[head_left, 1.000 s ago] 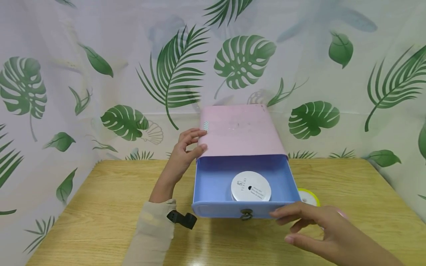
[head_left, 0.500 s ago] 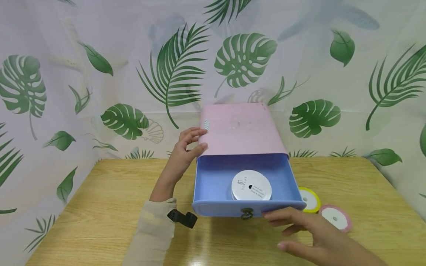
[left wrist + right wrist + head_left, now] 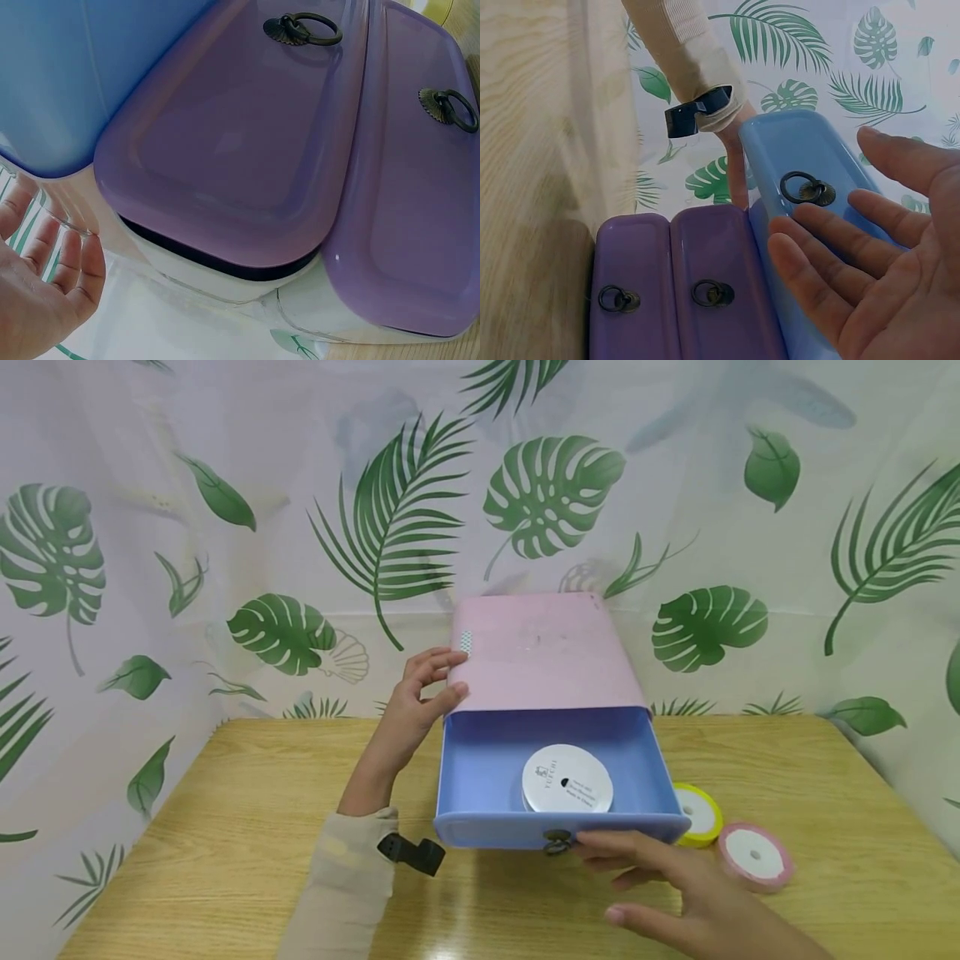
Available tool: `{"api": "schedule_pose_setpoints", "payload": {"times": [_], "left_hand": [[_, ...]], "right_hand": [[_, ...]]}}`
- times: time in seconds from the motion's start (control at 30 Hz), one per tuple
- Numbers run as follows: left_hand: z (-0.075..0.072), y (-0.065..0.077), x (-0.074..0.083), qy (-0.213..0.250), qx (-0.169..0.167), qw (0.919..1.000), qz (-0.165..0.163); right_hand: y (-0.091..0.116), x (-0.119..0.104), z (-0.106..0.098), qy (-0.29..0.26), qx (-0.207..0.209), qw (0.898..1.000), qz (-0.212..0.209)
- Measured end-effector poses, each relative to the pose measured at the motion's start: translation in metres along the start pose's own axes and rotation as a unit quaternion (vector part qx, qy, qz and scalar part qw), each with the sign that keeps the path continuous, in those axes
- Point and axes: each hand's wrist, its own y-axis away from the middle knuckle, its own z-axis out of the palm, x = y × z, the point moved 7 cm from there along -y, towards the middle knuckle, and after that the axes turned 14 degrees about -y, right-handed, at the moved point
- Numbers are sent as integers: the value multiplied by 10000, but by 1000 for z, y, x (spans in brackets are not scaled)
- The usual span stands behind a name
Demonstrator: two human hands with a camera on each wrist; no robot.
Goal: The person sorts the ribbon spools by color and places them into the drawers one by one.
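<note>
A drawer cabinet with a pink top (image 3: 543, 652) stands on the table, its blue drawer (image 3: 480, 768) pulled well out. Inside the drawer lies a white round spool (image 3: 567, 779) with printed lettering. My left hand (image 3: 408, 714) rests against the cabinet's left side, its fingertips at the top edge. At the drawer front, my right hand (image 3: 675, 885) holds nothing; its extended fingers come close to the dark metal ring pull (image 3: 557, 841). Whether they touch the front, I cannot tell. In the right wrist view, the right hand's palm (image 3: 900, 300) is seen beside the blue front.
Below the blue drawer are two purple drawers (image 3: 232, 120) with ring pulls. A yellow-rimmed spool (image 3: 699, 815) and a pink-rimmed spool (image 3: 755, 855) lie on the wooden table (image 3: 247, 827), right of the cabinet. A leaf-printed curtain (image 3: 540, 527) stands behind.
My right hand has moved left along the drawer front towards the ring pull, uncovering the yellow-rimmed and pink-rimmed spools. The left hand and the drawer look the same.
</note>
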Motion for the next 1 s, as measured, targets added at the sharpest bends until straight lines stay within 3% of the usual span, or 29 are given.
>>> {"api": "schedule_pose_setpoints", "payload": {"times": [0.2,0.27,0.47,0.77,1.0], "left_hand": [[0,0,-2,2,-1,10000,-8],[-1,0,-2,9,0,10000,-9],[-1,0,-3,24,-4,10000,-19],[0,1,0,36,4,10000,13],[0,1,2,49,29,10000,28]], "right_hand": [[-3,-11,5,26,170,9955,-929],[-5,-12,7,-59,161,9944,-1044],[-12,-5,16,-530,26,9970,-565],[-23,0,27,-1224,-11,9919,-348],[-26,-5,25,-1128,510,9908,-541]]}}
